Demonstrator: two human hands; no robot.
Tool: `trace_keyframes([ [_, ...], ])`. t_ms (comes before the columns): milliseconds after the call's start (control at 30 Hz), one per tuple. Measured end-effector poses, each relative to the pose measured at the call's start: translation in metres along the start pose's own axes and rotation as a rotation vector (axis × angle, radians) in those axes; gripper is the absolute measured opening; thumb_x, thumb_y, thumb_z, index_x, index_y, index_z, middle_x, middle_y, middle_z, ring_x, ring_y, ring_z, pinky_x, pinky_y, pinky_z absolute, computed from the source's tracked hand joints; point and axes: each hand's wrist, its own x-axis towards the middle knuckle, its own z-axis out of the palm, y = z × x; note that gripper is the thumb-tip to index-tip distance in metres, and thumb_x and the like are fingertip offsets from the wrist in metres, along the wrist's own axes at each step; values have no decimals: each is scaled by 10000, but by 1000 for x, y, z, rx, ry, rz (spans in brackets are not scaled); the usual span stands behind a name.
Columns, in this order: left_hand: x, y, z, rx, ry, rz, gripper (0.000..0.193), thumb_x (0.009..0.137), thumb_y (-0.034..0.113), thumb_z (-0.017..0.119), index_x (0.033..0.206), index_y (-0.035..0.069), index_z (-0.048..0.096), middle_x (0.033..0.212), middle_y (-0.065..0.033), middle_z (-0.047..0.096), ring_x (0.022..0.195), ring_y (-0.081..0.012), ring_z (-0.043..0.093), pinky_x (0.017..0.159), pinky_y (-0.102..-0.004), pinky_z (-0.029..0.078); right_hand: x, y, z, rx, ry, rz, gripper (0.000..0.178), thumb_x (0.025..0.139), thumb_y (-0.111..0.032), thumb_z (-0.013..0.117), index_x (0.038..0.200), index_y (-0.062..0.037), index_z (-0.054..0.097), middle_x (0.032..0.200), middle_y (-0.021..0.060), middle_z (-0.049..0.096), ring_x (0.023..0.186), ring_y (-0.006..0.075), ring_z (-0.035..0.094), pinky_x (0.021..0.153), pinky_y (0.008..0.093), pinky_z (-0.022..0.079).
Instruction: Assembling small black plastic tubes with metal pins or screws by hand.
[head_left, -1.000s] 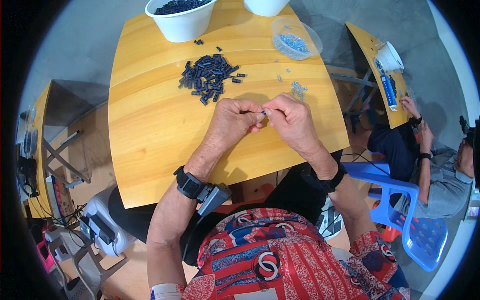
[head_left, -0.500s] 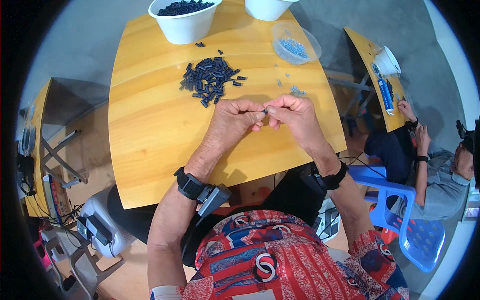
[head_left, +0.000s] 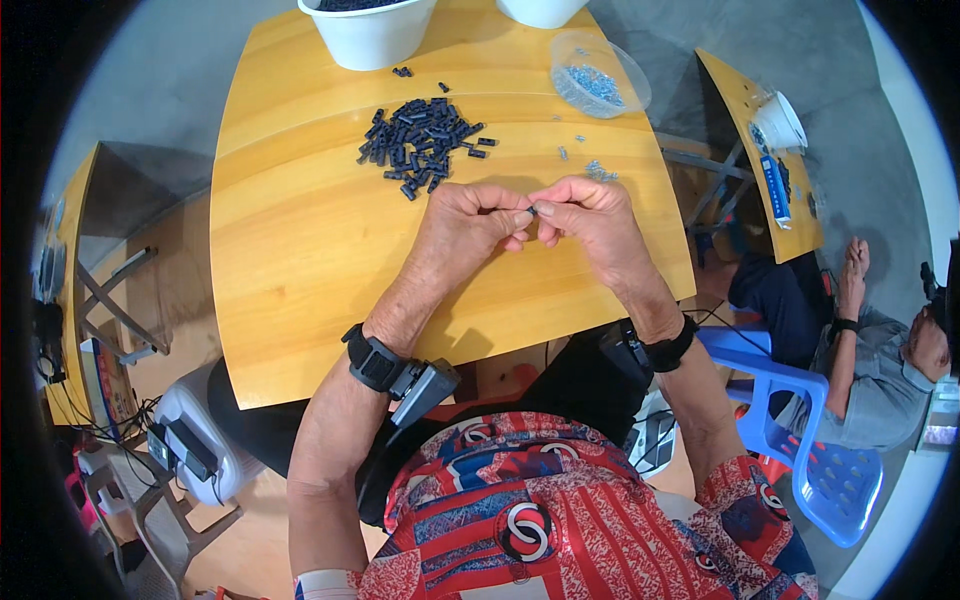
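My left hand (head_left: 462,228) is closed, pinching a small black cylindrical piece (head_left: 531,211) between thumb and fingertips. My right hand (head_left: 592,222) is closed too, its thumb and index finger meeting the left fingertips at that same piece. Most of the piece is hidden by my fingers; whether a screw is in it I cannot tell. Beyond the left hand lies a heap of short black cylindrical pieces (head_left: 420,140) on the yellow wooden table (head_left: 300,290). Past the right hand, a small pile of silvery screws (head_left: 600,171) rests on the wood.
At the far edge stand a white tub (head_left: 375,38) of black pieces and a second white tub (head_left: 541,10). A clear round dish (head_left: 600,80) holds many small silvery parts. On the right, a person (head_left: 870,340) sits near another table (head_left: 740,110) and a blue plastic chair (head_left: 780,400).
My hands stay pinched together around the small piece, with slight finger movement. The view has shifted a little. The person at the right has drawn a hand back from the other table.
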Motion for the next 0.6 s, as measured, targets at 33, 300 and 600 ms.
trace_keyframes([
  [33,0,0,0,-23,-1,13,114,860,49,633,930,-26,681,766,-58,675,643,-95,600,599,-220,506,0,0,0,-1,-3,0,121,879,-60,597,931,29,661,771,62,655,636,91,599,595,214,500],
  [300,0,-2,-1,-35,-13,15,117,861,46,630,932,-33,678,775,-72,680,642,-99,598,607,-220,504,0,2,1,50,-3,28,109,879,-57,597,922,22,658,783,69,655,642,91,597,601,214,502],
  [600,0,-2,0,-5,-6,9,115,862,50,631,919,-38,679,767,-65,677,629,-91,590,594,-216,500,0,2,1,0,0,13,106,888,-70,593,898,18,652,766,60,645,636,89,589,594,216,498],
])
